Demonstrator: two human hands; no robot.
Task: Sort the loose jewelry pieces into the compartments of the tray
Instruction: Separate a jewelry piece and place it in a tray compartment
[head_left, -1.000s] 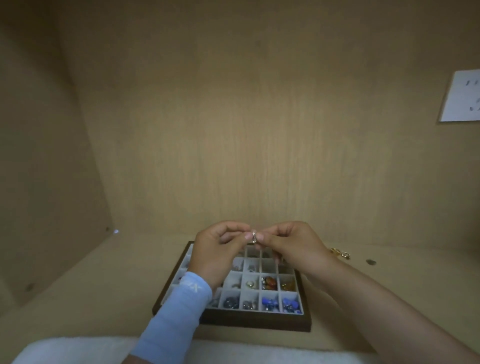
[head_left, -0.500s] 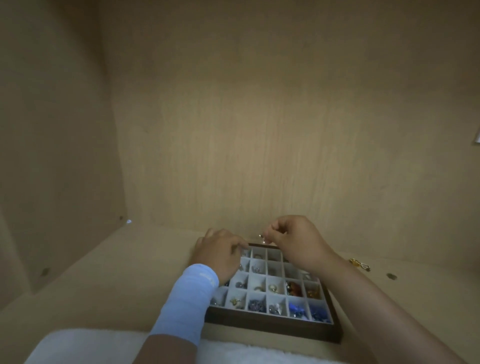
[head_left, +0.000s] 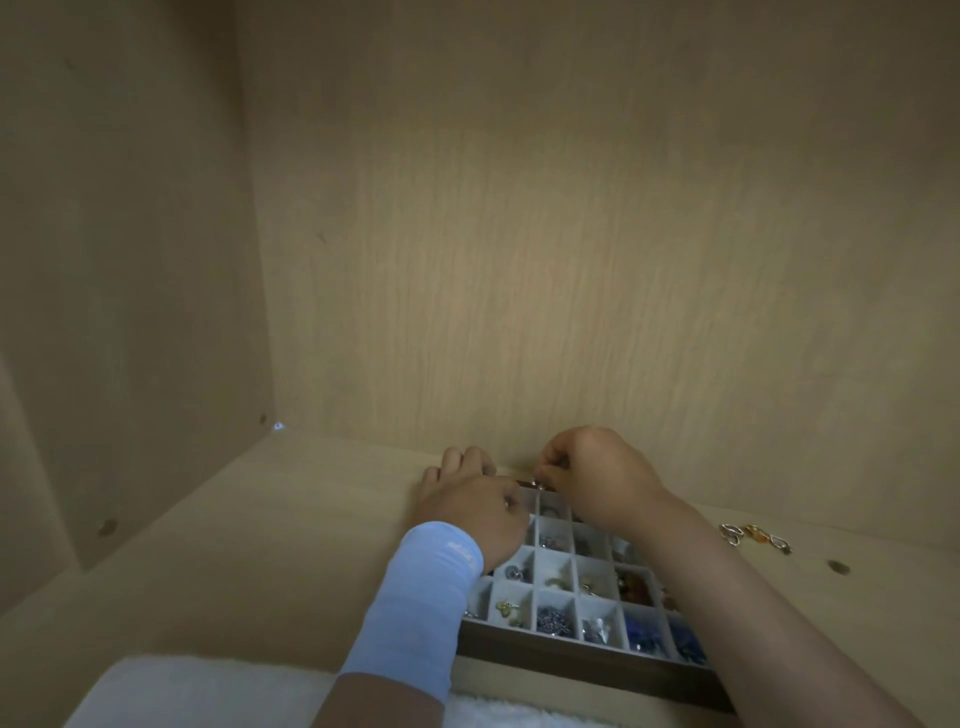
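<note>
A dark wooden tray (head_left: 582, 662) with white compartments lies on the shelf floor, holding blue, orange, silver and gold pieces. My right hand (head_left: 597, 475) pinches a small silver piece (head_left: 539, 484) over the tray's far edge. My left hand (head_left: 470, 501), with a light blue sleeve at the wrist, rests on the tray's far left corner, fingers stretched flat past it. A few loose pieces (head_left: 756, 536), silver and orange, lie on the shelf to the right of the tray.
Wooden walls stand close behind and to the left. A white fluffy cloth (head_left: 208, 693) lies along the front edge. A round cap (head_left: 837, 567) sits in the shelf floor at the right.
My hands have parted and dropped toward the tray. The left one let go of the silver piece and settled on the tray's far left corner; the right keeps the piece.
</note>
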